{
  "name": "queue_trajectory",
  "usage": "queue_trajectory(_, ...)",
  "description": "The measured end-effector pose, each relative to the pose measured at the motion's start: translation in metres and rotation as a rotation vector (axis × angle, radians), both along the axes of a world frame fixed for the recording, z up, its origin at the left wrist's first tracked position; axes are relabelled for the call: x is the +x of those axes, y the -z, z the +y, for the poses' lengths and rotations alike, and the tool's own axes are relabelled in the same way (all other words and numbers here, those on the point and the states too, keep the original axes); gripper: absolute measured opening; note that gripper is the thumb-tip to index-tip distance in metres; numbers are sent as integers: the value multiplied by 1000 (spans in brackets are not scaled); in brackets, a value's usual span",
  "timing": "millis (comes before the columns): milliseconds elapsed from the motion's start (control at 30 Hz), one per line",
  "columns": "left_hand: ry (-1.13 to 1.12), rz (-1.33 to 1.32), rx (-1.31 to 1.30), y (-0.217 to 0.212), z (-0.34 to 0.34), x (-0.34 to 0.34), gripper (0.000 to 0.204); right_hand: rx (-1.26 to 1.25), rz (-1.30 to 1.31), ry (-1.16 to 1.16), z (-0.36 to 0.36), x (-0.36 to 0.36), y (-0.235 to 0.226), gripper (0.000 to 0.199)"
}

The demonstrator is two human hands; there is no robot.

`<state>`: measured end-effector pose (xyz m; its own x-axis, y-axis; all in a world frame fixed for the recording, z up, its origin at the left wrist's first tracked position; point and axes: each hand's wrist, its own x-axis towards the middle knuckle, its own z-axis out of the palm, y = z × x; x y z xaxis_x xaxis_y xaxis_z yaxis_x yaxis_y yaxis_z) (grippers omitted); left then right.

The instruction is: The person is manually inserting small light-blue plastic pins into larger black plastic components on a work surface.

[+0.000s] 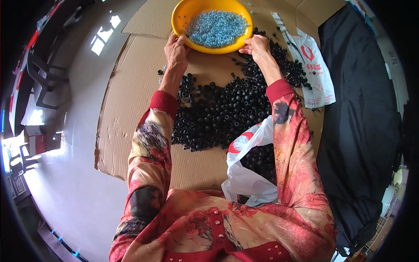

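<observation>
Gripping yellow bowl [180, 17], silvery screws [217, 28] inside

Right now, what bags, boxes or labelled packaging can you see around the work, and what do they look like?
Open white plastic bag with red print, by the right forearm, holding black parts.
Flat white plastic bag with red print, at the cardboard's right edge, beyond the right hand.
Small brown-and-red box, on the floor far left.
No screens in view.

Red floral top; ribbed cuffs
</observation>
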<state>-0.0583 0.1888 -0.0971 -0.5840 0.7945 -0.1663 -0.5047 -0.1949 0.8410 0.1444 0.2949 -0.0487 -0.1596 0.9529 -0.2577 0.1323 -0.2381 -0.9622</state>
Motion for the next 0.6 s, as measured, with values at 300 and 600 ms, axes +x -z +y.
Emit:
queue_trajectory(300, 13, -69, 54, 1, -11, 5, 26, 75, 32, 9, -22, 7, 4, 12)
queue_trajectory(600, 1, -124, 23, -3, -20, 9, 23, 85, -35, -18, -35, 13, 2, 15)
